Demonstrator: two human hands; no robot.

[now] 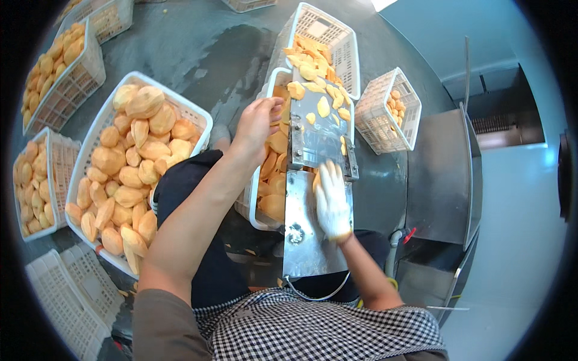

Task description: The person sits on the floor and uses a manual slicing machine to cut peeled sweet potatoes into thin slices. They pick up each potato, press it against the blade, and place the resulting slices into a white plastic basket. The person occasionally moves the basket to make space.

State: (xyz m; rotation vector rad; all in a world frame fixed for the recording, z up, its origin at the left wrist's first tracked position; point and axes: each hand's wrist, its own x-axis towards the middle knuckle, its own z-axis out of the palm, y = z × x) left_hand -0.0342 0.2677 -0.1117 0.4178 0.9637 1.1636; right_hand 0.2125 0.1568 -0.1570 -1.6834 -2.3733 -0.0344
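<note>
A long metal slicing board (301, 231) slopes away from my lap across a white crate (253, 216) of thin orange-yellow slices. My right hand (332, 201), in a white glove, lies over the board just below its blade block. Under its palm, a peeled sweet potato (315, 180) is pressed against the metal, mostly hidden. My bare left hand (259, 123) hovers at the board's left edge, above the crate. Its fingers are loosely bent and slightly apart, with nothing visible in them. Loose slices (323, 107) lie on the board's far part.
To my left stands a large white crate (201, 114) heaped with peeled sweet potatoes; several more filled crates are behind it. Another crate of slices (313, 54) adjoins the board's far end. On the right are a smaller crate (385, 129) and a steel cabinet (436, 174).
</note>
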